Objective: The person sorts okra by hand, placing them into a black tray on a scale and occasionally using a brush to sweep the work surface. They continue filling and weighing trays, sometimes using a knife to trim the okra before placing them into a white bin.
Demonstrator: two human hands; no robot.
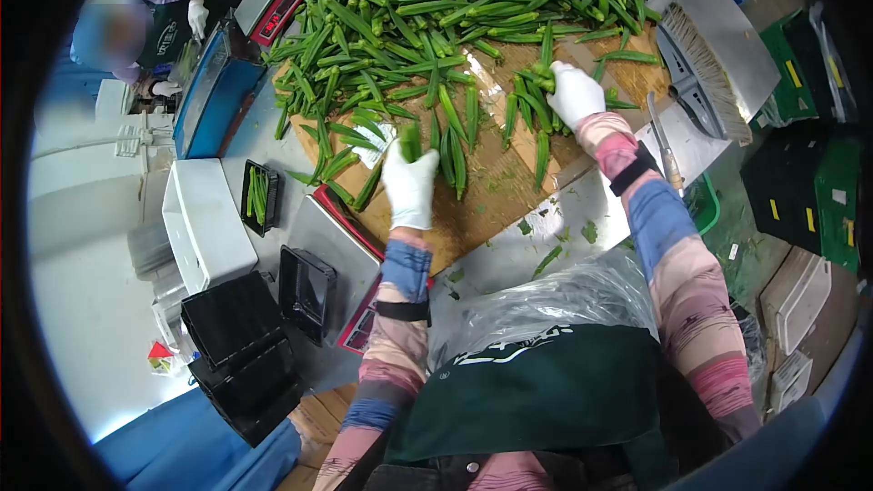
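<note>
A large heap of green okra [391, 14] lies over brown cardboard [482, 209] on the metal table. My left hand [408, 184], in a white glove, is closed around a few okra pods [410, 140] at the heap's near edge. Further right, my right hand [576, 95], also gloved in white, has its fingers bent at some okra [536, 95]; its fingertips are partly hidden, and the pods there touch the glove. Several loose pods lie between the two hands.
Left of the cardboard are a scale [350, 236], a black tray with okra [260, 197], an empty black tray [306, 294] and a white bin [207, 227]. A knife [667, 150] and brush [700, 77] lie right. A co-worker's gloved hand [197, 18] shows upper left.
</note>
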